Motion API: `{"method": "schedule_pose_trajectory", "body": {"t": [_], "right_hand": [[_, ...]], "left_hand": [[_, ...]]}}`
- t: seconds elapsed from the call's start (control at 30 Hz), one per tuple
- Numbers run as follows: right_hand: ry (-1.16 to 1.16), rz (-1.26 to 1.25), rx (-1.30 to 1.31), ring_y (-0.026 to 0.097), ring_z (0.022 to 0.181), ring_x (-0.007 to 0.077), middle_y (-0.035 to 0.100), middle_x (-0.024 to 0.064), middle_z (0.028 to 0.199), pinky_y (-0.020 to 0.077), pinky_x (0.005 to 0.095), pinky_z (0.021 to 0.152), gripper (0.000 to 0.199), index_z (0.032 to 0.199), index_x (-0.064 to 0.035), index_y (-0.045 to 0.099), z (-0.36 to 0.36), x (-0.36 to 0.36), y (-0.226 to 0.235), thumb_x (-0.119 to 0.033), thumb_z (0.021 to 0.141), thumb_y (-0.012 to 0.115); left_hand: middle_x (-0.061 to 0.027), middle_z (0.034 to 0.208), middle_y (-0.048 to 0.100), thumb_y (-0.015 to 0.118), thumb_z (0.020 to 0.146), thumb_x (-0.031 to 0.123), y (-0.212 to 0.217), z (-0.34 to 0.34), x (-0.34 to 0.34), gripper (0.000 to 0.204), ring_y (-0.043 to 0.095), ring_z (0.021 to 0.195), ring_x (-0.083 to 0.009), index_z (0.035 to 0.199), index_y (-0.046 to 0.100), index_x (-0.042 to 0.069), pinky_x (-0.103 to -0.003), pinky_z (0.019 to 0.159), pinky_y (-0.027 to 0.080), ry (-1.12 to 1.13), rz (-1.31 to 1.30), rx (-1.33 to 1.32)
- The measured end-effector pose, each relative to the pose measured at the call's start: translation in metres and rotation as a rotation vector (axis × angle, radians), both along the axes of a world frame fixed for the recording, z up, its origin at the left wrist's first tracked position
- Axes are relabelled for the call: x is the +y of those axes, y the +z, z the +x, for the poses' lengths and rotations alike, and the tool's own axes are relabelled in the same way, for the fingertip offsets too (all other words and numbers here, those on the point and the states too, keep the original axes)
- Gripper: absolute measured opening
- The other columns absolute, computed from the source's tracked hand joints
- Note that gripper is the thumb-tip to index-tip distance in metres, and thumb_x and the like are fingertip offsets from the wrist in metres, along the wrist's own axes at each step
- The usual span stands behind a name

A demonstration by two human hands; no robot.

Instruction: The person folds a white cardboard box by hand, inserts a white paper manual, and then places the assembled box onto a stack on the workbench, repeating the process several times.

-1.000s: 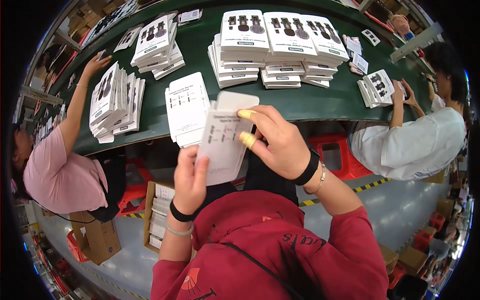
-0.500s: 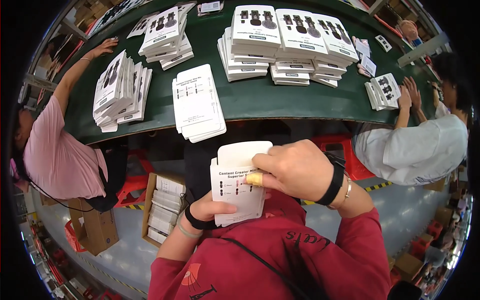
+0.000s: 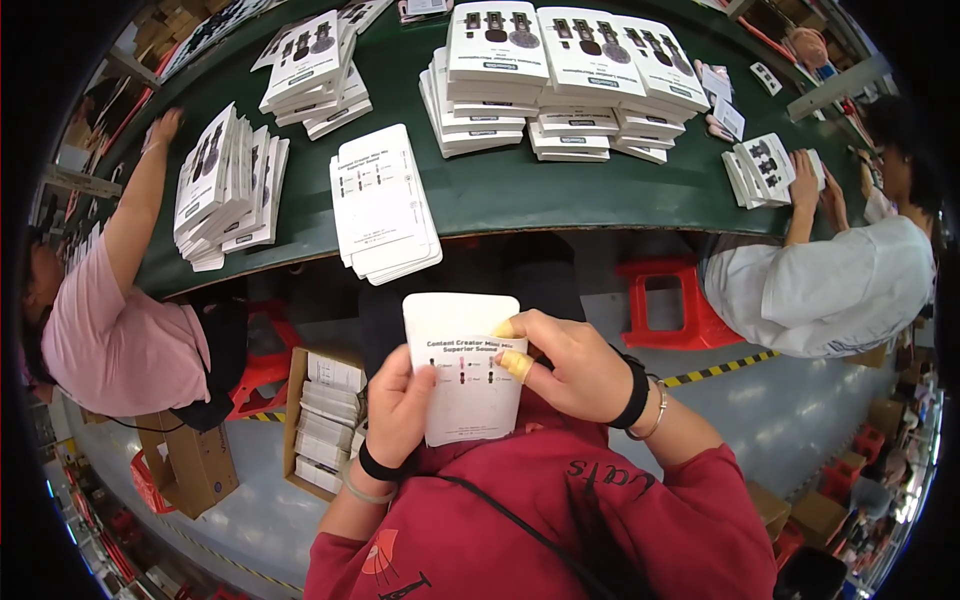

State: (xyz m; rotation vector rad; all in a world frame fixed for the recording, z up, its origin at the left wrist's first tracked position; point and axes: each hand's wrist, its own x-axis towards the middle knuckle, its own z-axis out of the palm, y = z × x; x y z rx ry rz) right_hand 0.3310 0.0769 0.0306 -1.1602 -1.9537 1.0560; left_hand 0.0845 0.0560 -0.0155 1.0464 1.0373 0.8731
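Observation:
In front of my chest I hold a white packaging box (image 3: 470, 400) with small printed pictures, its plain top flap (image 3: 455, 315) standing up. My left hand (image 3: 398, 405) grips the box's left edge, thumb on the front. My right hand (image 3: 572, 368) pinches the upper right side by the flap's fold; thumb and forefinger wear yellow tape. The fingers behind the box are hidden. Just beyond, a stack of similar flat white boxes (image 3: 385, 205) lies at the edge of the green table (image 3: 500, 205).
Piles of white boxes with microphone pictures (image 3: 590, 50) stand at the back, with more (image 3: 205, 170) at the left. A person in pink (image 3: 125, 320) sits left, another in white (image 3: 815, 290) right. An open carton (image 3: 295, 420) of white boxes and a red stool (image 3: 665, 300) stand below.
My right hand has lowered and turned, moving off the flap's top to its fold. My left hand has shifted up the left edge. The box has tilted more upright and moved slightly left.

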Motion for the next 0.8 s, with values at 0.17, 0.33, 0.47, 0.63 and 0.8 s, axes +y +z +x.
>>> {"method": "schedule_pose_trajectory", "body": {"t": [0.17,0.33,0.47,0.63,0.8], "right_hand": [[-0.16,-0.182,0.226,0.071,0.087,0.0213,0.072,0.0138,0.102,0.0549,0.0323,0.077,0.043,0.135,0.0045,0.053,-0.005,-0.008,0.009,-0.016,0.099,0.063],[-0.174,-0.7,0.809,0.069,0.098,0.0167,0.072,0.0092,0.112,0.0537,0.0295,0.087,0.047,0.144,0.0067,0.046,-0.006,0.008,-0.009,-0.012,0.102,0.057],[0.011,-1.104,1.127,0.066,0.108,0.0163,0.069,0.0067,0.122,0.0517,0.0297,0.095,0.039,0.14,0.0047,0.052,-0.004,0.02,-0.01,-0.01,0.104,0.051],[0.048,-0.333,0.466,0.071,0.099,0.0211,0.072,0.0114,0.116,0.0559,0.031,0.087,0.033,0.132,-0.0007,0.062,-0.007,0.02,-0.008,-0.01,0.101,0.057],[0.181,0.129,0.261,0.072,0.085,0.0291,0.073,0.015,0.1,0.0579,0.0335,0.076,0.033,0.128,-0.0054,0.066,-0.004,0.027,0.001,-0.013,0.096,0.064]], "left_hand": [[-0.0112,0.111,0.069,0.048,0.104,0.006,0.017,0.021,0.003,0.039,0.064,0.093,-0.0118,0.141,0.044,-0.005,-0.025,0.088,0.049,0.228,0.317,-0.054],[-0.0082,0.109,0.066,0.048,0.104,0.005,0.012,0.011,0.004,0.031,0.061,0.092,-0.0103,0.134,0.049,-0.003,-0.023,0.086,0.046,0.126,0.4,0.068],[-0.0065,0.109,0.063,0.049,0.104,0.005,0.007,0.006,0.007,0.028,0.059,0.093,-0.0097,0.131,0.051,-0.001,-0.022,0.085,0.045,0.113,0.506,0.199],[-0.0069,0.109,0.063,0.052,0.104,0.005,-0.002,0.009,0.0,0.026,0.059,0.093,-0.0097,0.129,0.051,0.0,-0.022,0.084,0.045,0.186,0.408,0.105],[-0.0089,0.109,0.065,0.055,0.103,0.006,-0.001,0.017,0.001,0.031,0.061,0.093,-0.0103,0.132,0.05,0.0,-0.023,0.082,0.047,0.247,0.414,-0.094]]}}
